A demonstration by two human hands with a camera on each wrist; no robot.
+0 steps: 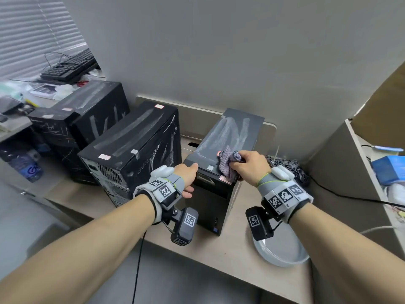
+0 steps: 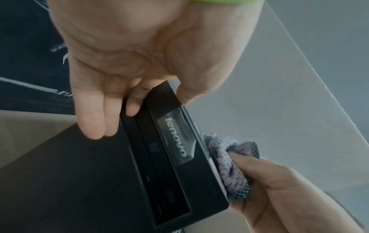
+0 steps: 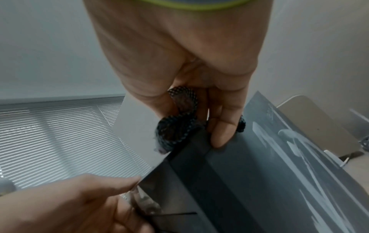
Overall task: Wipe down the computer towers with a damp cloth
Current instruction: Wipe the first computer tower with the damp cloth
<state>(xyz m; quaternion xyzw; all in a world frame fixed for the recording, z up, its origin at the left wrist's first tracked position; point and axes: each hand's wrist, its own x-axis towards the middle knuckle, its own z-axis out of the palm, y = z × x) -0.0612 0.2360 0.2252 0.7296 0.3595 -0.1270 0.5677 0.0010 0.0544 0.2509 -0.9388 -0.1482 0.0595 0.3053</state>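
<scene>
A slim black Lenovo tower (image 1: pixel 232 132) stands upright on the desk, its top streaked with grey dust. My right hand (image 1: pixel 249 164) grips a bunched purple-grey cloth (image 1: pixel 228 161) and presses it on the tower's top near the front right edge. The left wrist view shows the cloth (image 2: pixel 229 160) against the tower (image 2: pixel 79 181) beside the Lenovo badge. My left hand (image 1: pixel 188 178) holds the tower's front left top corner, thumb on top and fingers down the side. In the right wrist view the cloth (image 3: pixel 175 130) sits under my fingers (image 3: pixel 221 134) at the tower's edge (image 3: pixel 259 173).
Two wider black towers (image 1: pixel 131 139) (image 1: pixel 94 102) stand to the left, also dust-streaked. A grey bowl (image 1: pixel 282 253) sits on the desk (image 1: pixel 219 249) at the front right. Tangled cables (image 1: pixel 291 167) lie behind my right wrist. A keyboard (image 1: pixel 70 64) lies at the back left.
</scene>
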